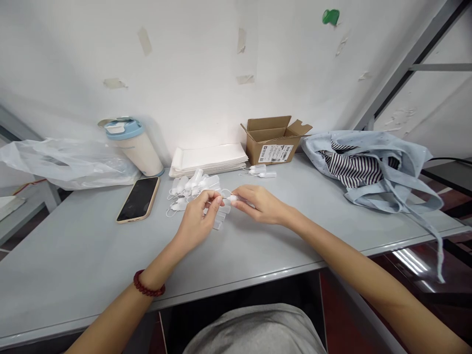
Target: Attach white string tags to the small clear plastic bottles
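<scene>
Both my hands meet over the middle of the table. My right hand (258, 204) is closed around a small plastic dropper bottle with a white top (232, 198), its body mostly hidden by the fingers. The fingertips of my left hand (199, 214) pinch the thin tip end of that bottle, and a thin white loop arches between the hands. Just behind and beside my left hand lies a pile of similar clear dropper bottles (193, 182) with white tops and loops. A few more dropper bottles (266, 174) lie apart, in front of the cardboard box.
The open cardboard box (271, 147) and a stack of white trays (210, 158) stand by the wall. To the left are a phone (138, 199), a tumbler (134, 145) and a plastic bag (70, 164). A blue cloth bag (368, 167) lies at right, its strap hanging over the table edge.
</scene>
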Demonstrator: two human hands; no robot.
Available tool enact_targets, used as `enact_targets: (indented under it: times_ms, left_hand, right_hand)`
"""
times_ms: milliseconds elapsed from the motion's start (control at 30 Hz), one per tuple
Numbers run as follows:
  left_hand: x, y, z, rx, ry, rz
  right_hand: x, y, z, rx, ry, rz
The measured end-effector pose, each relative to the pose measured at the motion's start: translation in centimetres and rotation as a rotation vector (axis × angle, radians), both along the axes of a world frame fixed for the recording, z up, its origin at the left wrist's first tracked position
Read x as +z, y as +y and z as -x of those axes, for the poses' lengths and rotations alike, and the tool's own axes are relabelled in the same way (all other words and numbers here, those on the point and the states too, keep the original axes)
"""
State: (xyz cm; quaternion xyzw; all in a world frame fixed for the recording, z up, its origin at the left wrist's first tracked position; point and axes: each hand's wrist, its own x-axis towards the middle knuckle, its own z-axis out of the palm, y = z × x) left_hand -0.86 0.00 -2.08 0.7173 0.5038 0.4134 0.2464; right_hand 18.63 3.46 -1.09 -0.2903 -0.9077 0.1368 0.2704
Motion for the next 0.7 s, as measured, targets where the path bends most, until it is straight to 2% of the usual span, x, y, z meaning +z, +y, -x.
enact_targets:
  times_ms: [200, 500, 700]
  left_hand:
    - [-0.1, -0.3, -0.4, 0.005, -0.091, 0.003]
    - [0.3, -0.8, -0.5, 0.033, -0.117, -0.044]
    - [0.2, -0.8, -0.6, 0.004, -0.133, -0.038]
  right_hand:
    - [-0.3, -0.5, 0.4, -0.034, 0.021, 0.056]
    - [-0.1, -1.1, 0.6, -0.029, 0.09, 0.025]
    - [-0.4, -1.0, 0.8, -0.012, 0.09, -0.031]
